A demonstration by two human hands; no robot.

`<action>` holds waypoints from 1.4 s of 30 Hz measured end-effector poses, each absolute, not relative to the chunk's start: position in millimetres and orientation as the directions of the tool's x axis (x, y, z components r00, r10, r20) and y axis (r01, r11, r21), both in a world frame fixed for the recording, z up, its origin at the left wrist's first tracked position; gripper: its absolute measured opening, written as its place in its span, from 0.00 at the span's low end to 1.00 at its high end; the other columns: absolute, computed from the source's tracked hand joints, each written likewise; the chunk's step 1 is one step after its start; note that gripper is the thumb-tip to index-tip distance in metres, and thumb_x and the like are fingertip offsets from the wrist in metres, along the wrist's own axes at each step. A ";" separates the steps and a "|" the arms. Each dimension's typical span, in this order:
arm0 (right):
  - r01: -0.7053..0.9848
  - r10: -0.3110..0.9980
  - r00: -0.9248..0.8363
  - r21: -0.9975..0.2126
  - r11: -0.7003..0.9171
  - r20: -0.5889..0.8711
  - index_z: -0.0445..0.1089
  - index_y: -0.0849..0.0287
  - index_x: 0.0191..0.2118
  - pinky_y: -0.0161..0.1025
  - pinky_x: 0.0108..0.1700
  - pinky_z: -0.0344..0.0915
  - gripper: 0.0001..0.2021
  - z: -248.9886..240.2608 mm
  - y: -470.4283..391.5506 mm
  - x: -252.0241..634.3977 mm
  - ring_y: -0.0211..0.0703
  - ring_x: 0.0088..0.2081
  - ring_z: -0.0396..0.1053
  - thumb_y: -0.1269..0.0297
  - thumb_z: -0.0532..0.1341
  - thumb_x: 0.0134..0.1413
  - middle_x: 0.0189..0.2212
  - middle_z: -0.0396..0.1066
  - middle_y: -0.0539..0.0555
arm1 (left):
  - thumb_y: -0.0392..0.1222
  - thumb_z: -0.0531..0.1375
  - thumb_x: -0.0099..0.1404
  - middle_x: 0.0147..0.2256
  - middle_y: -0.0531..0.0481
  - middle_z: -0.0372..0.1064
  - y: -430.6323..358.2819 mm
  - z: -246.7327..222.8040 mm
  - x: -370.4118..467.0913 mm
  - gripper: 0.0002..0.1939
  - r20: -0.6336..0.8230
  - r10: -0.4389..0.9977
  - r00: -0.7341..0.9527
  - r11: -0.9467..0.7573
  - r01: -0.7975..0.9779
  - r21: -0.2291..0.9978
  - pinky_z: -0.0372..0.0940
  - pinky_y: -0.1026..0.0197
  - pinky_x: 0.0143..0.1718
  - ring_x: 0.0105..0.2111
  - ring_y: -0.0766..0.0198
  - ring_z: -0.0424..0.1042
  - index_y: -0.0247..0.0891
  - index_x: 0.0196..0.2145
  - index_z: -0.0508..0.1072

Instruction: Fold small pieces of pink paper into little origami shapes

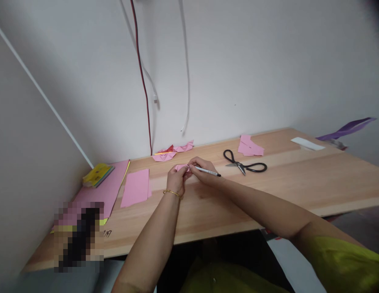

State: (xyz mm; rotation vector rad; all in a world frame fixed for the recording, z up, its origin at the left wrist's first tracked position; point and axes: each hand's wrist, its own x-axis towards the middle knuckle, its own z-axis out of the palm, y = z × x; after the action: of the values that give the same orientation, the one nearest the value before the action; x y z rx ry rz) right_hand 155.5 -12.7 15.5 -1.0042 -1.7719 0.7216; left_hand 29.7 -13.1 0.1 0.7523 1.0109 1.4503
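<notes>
Scissors (239,165) lie spread near the right hand (205,165), its fingers (193,161) grasping a pen (207,171); the left hand (176,180) seemingly pinches pink paper (179,167).

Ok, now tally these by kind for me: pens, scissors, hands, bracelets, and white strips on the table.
Pen: 1
Scissors: 1 pair
Hands: 2, left hand and right hand
Gold bracelet: 1
White strip: 1
Total: 6
</notes>
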 end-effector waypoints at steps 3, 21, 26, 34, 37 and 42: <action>0.366 0.853 -0.162 -0.772 0.519 0.497 0.67 0.58 0.36 0.33 0.34 0.62 0.09 18.5 -3.4 164.2 0.37 0.32 0.67 0.62 0.53 0.52 0.30 0.70 0.51 | 0.36 0.65 0.45 0.28 0.50 0.69 -12.3 1.2 28.5 0.13 -0.124 0.982 -0.140 0.046 -0.461 0.886 0.67 0.62 0.31 0.25 0.67 0.70 0.34 0.30 0.68; 0.953 0.959 -0.269 -0.121 0.278 0.088 0.74 0.57 0.35 0.36 0.31 0.55 0.13 21.1 48.3 261.9 0.46 0.35 0.66 0.75 0.56 0.43 0.34 0.69 0.60 | 0.32 0.64 0.44 0.27 0.50 0.69 -8.1 1.9 19.6 0.13 -0.171 0.963 -0.209 0.053 -0.476 0.878 0.68 0.64 0.28 0.25 0.69 0.70 0.33 0.30 0.68; 0.869 0.932 -0.248 -0.364 0.335 0.264 0.72 0.57 0.40 0.38 0.38 0.59 0.13 31.5 42.5 249.5 0.46 0.38 0.67 0.69 0.54 0.52 0.38 0.71 0.59 | 0.33 0.66 0.41 0.26 0.52 0.69 -7.8 0.2 19.7 0.15 -0.145 0.964 -0.224 0.033 -0.439 0.898 0.67 0.65 0.27 0.25 0.69 0.69 0.33 0.29 0.68; 0.279 0.879 -0.415 -0.886 0.370 0.236 0.66 0.61 0.45 0.34 0.36 0.63 0.20 24.0 14.4 188.4 0.38 0.34 0.68 0.57 0.61 0.46 0.33 0.71 0.53 | 0.37 0.68 0.42 0.28 0.51 0.70 -13.4 -2.2 23.9 0.16 -0.080 0.996 -0.044 0.056 -0.405 0.912 0.67 0.64 0.30 0.27 0.69 0.69 0.33 0.31 0.71; 0.249 0.882 -0.416 -0.905 0.345 0.222 0.70 0.62 0.37 0.33 0.33 0.61 0.14 18.1 14.2 184.9 0.36 0.30 0.66 0.58 0.61 0.45 0.28 0.70 0.51 | 0.39 0.68 0.43 0.29 0.50 0.70 -13.9 -0.6 23.1 0.16 -0.094 0.996 0.000 0.086 -0.419 0.904 0.68 0.62 0.31 0.28 0.68 0.69 0.33 0.31 0.71; 0.112 0.910 -0.388 -0.973 0.203 0.145 0.70 0.62 0.33 0.31 0.28 0.58 0.15 7.9 24.8 191.0 0.33 0.24 0.63 0.55 0.63 0.41 0.23 0.67 0.48 | 0.41 0.67 0.45 0.28 0.51 0.68 -9.5 1.4 15.2 0.14 -0.110 0.990 -0.085 0.055 -0.487 0.872 0.67 0.63 0.30 0.26 0.70 0.67 0.34 0.31 0.72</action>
State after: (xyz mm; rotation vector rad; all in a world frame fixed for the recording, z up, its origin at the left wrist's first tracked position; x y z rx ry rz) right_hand 191.0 24.8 7.9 -0.9728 -1.6850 1.2686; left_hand 15.2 -9.5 1.4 0.7164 0.9430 1.4222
